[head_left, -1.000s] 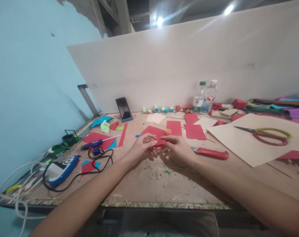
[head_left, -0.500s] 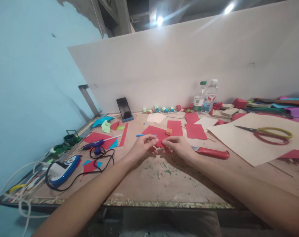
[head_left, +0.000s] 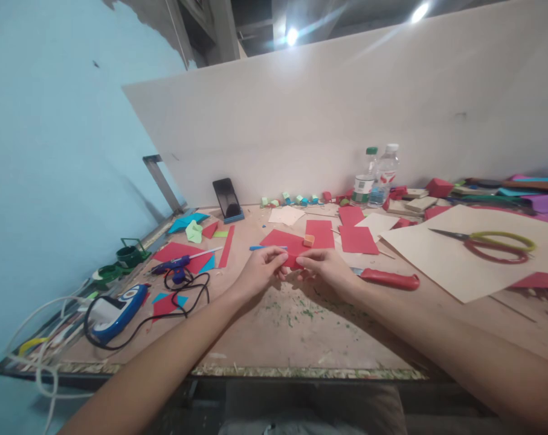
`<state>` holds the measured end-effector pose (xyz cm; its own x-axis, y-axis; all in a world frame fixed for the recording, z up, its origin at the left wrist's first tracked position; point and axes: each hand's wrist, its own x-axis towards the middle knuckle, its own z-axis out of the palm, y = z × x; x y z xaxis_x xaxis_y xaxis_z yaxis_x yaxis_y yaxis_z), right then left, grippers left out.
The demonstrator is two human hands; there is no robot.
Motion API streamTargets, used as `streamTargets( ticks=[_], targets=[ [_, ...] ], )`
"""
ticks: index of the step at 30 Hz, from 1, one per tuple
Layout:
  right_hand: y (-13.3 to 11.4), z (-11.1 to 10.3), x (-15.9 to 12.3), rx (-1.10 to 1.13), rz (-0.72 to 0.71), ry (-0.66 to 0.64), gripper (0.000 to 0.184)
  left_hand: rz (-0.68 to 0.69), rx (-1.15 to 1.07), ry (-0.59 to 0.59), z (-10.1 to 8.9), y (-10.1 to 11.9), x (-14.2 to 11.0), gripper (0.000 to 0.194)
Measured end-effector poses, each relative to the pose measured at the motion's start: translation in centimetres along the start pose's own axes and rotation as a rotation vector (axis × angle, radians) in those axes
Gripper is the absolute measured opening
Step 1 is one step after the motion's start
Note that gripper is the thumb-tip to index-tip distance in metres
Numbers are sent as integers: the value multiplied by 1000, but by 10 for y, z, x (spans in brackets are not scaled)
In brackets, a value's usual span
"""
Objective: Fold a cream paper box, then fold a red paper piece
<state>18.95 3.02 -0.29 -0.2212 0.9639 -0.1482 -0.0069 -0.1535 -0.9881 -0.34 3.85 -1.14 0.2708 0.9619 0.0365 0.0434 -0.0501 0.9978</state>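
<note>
While both of my hands are meeting over the middle of the worn brown wooden workbench [head_left: 274,338], I am logging the items as follows. Left hand [head_left: 258,275]: fingertips closed in a pinch on the left end of a small folded red paper piece [head_left: 292,260]. Right hand [head_left: 330,272]: thumb and forefinger pinched on the right end of the same piece. The piece is being held just above the bench, directly in front of the flat red paper rectangle [head_left: 286,241].

Change over the last second: the hands are sitting a touch higher and closer together than before, and the red piece is showing more plainly between the fingertips; I judge the fold is being pressed tighter, not released.

Around the held piece: a tiny orange paper box [head_left: 309,241] just behind it; a red-handled knife [head_left: 385,278] just to its right; yellow-and-red-handled scissors [head_left: 486,246] well to the right, lying on a large cream card sheet [head_left: 441,266]; a blue glue gun [head_left: 178,266] well to the left; two clear plastic bottles [head_left: 377,176] far behind, against the white board.
</note>
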Motion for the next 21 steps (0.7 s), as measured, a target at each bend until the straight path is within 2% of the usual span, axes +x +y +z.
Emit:
streamTargets(
  ticks=[4, 9, 13, 21],
  targets=[
    [0, 0, -1, 0, 17, -29, 18, 12, -15, 9, 0, -1, -1, 40],
    [0, 0, -1, 2, 2, -32, 18, -24, -19, -53, -2, -2, -1, 38],
    [1, 1, -1, 4, -4, -33, 17, -31, -13, -57, -3, -2, 0, 36],
    [2, 0, -1, -3, -19, -63, 32, -28, -9, -65, 0, 2, -3, 39]
  ],
)
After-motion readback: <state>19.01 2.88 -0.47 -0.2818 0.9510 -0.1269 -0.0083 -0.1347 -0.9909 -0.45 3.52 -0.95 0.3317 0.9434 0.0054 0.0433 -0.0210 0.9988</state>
